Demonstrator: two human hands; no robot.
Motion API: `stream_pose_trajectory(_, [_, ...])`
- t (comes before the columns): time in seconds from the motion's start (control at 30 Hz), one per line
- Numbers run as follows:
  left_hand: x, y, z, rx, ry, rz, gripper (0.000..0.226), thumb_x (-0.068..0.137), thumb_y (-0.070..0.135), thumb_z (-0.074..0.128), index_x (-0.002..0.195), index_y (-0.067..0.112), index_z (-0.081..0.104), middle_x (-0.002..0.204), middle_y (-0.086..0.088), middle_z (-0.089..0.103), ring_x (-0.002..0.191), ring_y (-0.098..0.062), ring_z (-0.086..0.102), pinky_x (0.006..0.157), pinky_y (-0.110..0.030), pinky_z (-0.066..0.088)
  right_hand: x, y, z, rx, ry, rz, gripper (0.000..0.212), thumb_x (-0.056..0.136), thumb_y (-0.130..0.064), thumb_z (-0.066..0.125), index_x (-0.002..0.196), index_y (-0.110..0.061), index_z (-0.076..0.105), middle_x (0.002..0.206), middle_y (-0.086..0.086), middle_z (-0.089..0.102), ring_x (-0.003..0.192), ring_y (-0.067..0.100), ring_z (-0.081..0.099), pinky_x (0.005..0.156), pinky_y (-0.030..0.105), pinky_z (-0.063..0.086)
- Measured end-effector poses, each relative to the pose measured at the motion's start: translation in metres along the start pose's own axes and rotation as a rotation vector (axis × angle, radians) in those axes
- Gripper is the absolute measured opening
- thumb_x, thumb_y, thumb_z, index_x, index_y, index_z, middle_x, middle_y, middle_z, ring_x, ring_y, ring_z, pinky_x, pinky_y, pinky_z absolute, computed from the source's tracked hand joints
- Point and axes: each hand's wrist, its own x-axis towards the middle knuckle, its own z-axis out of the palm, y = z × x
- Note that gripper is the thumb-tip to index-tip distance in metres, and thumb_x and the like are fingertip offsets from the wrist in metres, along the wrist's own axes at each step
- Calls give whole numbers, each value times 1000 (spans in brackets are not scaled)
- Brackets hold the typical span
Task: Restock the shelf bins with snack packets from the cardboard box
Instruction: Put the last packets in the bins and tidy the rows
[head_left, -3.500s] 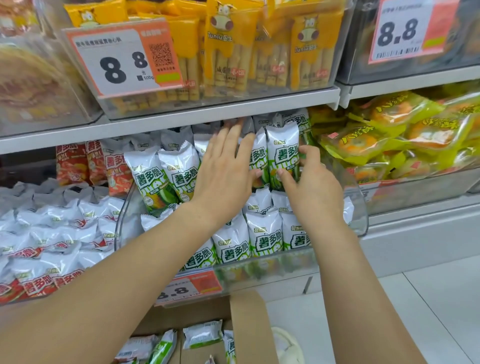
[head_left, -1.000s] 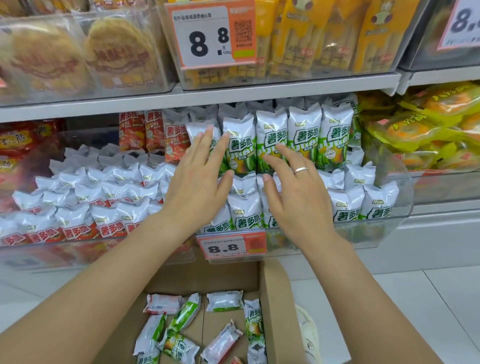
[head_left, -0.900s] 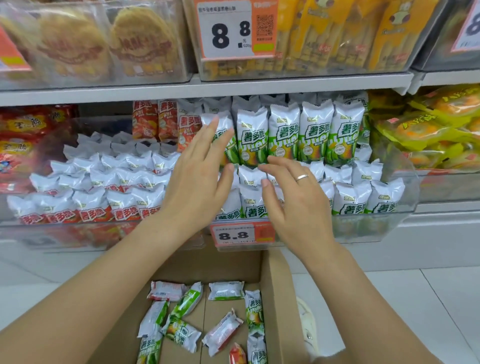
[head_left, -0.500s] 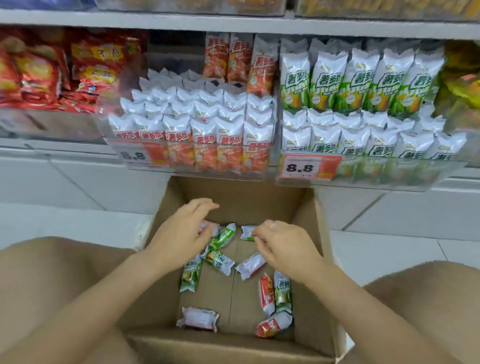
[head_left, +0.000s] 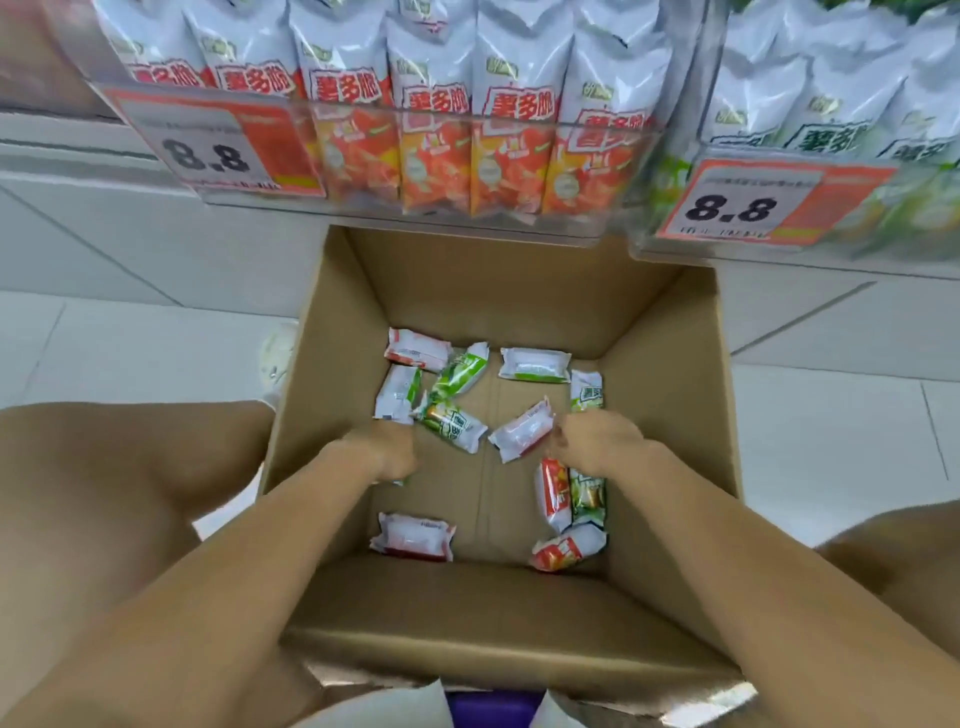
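Both hands are lowered into the cardboard box (head_left: 670, 332), the left hand (head_left: 387, 451) and right hand (head_left: 597, 439) curled among the loose snack packets (head_left: 457, 423) scattered there, any grip being indeterminable.

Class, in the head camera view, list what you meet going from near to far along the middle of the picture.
Near wall of the brown cardboard box → white-and-red snack packet lying flat → white-and-green snack packet → far box wall → clear shelf bin of upright red-labelled packets.

both hands (head_left: 387, 453) in cardboard box (head_left: 670, 374), loose packets (head_left: 522, 435)
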Motion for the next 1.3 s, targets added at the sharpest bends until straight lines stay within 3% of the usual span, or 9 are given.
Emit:
stream_pose_trajectory(0.23, [50, -5, 60, -38, -153, 16, 27, 94, 26, 45, 113, 14, 61, 117, -10, 62, 94, -24, 61, 73, -30, 46, 30, 21, 79, 163, -265, 124, 35, 94, -33, 46, 125, -16, 53, 124, 10, 58, 108, 28, 56, 78, 29, 39])
stream_pose_trajectory(0.4, [68, 2, 86, 25, -243, 21, 41, 91, 30, 50, 127, 10, 53, 126, -13, 56, 109, -27, 57, 84, -31, 47, 47, 16, 106, 114, -228, 54, 62, 94, -25, 49, 149, -18, 22, 138, 15, 44, 119, 33, 50, 90, 37, 44])
stream_pose_trajectory(0.53, [76, 11, 101, -37, -320, 55, 62, 86, 60, 53, 127, 14, 51, 132, -9, 53, 117, -26, 54, 92, -31, 44, 62, 6, 110, 121, -136, 66, 53, 94, -23, 48, 144, -24, 31, 135, 16, 41, 118, 33, 48, 89, 39, 45])
stream_pose_trajectory(0.73, [78, 18, 118, 45, -231, 86, 64, 90, 41, 55, 144, 15, 33, 148, -14, 29, 135, -31, 30, 106, -39, 32, 72, -2, 118, 254, -194, 204, 84, 90, -26, 57, 151, -25, -1, 146, 17, 27, 132, 34, 34, 98, 43, 40])
stream_pose_trajectory(0.87, [80, 18, 110, -5, -223, 67, 68, 85, 47, 62, 137, 12, 36, 144, -13, 35, 131, -31, 38, 102, -38, 37, 67, -6, 123, 224, -208, 254, 73, 89, -33, 63, 146, -13, 23, 146, 18, 28, 131, 35, 36, 102, 39, 38])
stream_pose_trajectory(0.97, [80, 16, 113, -85, -278, 30, 72, 81, 39, 71, 134, 9, 33, 138, -12, 45, 124, -30, 48, 98, -37, 42, 59, -16, 134, 294, -305, 236, 56, 88, -29, 63, 135, -9, 40, 134, 16, 45, 116, 32, 52, 84, 34, 46])
stream_pose_trajectory(1.03, [79, 17, 114, -59, -268, 43, 75, 82, 37, 70, 139, 9, 30, 143, -12, 38, 130, -30, 41, 104, -39, 39, 53, -24, 140, 306, -284, 191, 55, 88, -28, 63, 133, -10, 37, 131, 15, 46, 114, 31, 53, 79, 33, 45])
stream_pose_trajectory(1.17, [77, 15, 115, 40, -248, 43, 72, 87, 42, 62, 144, 12, 31, 148, -13, 29, 135, -30, 31, 107, -40, 34, 48, -38, 152, 36, -301, -85, 74, 89, -25, 60, 149, -17, 18, 151, 12, 26, 135, 32, 30, 103, 44, 36])
stream_pose_trajectory(1.3, [78, 8, 121, -84, -286, -18, 70, 88, 41, 61, 141, 10, 27, 144, -13, 39, 129, -30, 42, 101, -37, 38, 52, -41, 149, -94, -340, -133, 59, 92, -26, 56, 145, -17, 32, 142, 15, 35, 129, 31, 35, 102, 42, 35])
